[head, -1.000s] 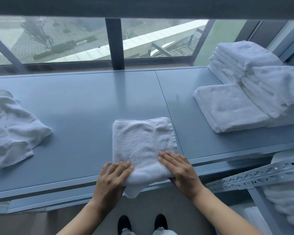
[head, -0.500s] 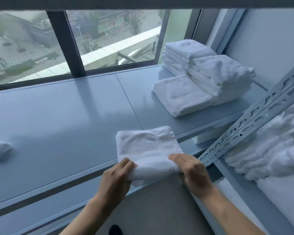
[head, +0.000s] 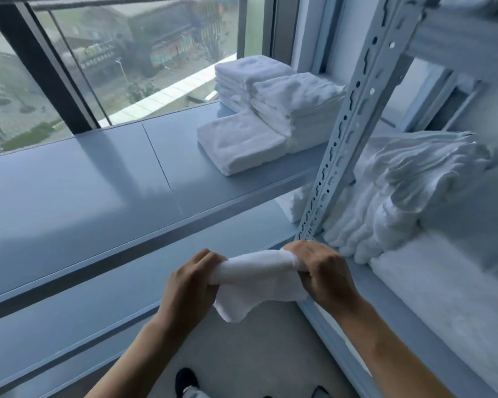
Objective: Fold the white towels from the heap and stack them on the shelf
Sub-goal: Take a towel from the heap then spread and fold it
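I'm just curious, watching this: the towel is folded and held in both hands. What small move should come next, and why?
Probably carry the folded towel up and right onto the low pile. The left hand and right hand grip it clear of the shelf, and that pile sits lower than the taller stacks beside it.

Slotted upright post [head: 354,116] between folded towel stacks [head: 242,145] and crowded towel pile [head: 408,191]; bare shelf top [head: 69,196] leftward.
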{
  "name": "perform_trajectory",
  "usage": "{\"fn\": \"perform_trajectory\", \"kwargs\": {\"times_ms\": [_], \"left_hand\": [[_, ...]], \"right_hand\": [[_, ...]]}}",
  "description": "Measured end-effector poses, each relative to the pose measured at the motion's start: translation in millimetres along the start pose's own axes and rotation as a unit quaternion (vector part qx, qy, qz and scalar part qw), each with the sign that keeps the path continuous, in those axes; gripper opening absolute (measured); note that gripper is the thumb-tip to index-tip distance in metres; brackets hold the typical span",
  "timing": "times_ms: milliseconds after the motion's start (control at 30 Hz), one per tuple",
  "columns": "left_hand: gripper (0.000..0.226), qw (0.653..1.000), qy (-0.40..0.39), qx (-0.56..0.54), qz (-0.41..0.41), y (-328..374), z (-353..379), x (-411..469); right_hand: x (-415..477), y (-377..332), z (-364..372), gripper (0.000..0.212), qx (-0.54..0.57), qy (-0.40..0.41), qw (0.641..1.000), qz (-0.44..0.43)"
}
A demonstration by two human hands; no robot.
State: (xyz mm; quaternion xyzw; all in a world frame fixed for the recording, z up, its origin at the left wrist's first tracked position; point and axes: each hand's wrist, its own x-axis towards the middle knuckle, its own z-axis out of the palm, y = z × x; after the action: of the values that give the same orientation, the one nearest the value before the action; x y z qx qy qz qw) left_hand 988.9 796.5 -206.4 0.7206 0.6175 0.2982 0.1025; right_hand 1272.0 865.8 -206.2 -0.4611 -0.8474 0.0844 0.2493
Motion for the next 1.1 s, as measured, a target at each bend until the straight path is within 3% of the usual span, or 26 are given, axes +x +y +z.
{"fn": "perform_trajectory", "kwargs": {"times_ms": [333, 700, 900, 1100], "left_hand": [[0.028, 0.997, 0.026, 0.02, -0.073, -27, -38, -51], [0.028, 0.979, 0.101, 0.045, -0.169, -136, -126, -103], [0.039, 0.973, 0.145, 0.023, -0.177, -214, -178, -93], [0.06, 0.957, 0.231, -0.026, -0.176, -273, -215, -54]], "right_hand": [[15, -41, 34, 0.042, 0.066, -0.043, 0.995, -0.062], [110, -160, 129, 0.037, 0.073, -0.111, 0.978, -0.161], [178, -224, 171, 0.033, 0.081, -0.111, 0.974, -0.178], [250, -266, 190, 0.041, 0.107, -0.097, 0.982, -0.124]]}}
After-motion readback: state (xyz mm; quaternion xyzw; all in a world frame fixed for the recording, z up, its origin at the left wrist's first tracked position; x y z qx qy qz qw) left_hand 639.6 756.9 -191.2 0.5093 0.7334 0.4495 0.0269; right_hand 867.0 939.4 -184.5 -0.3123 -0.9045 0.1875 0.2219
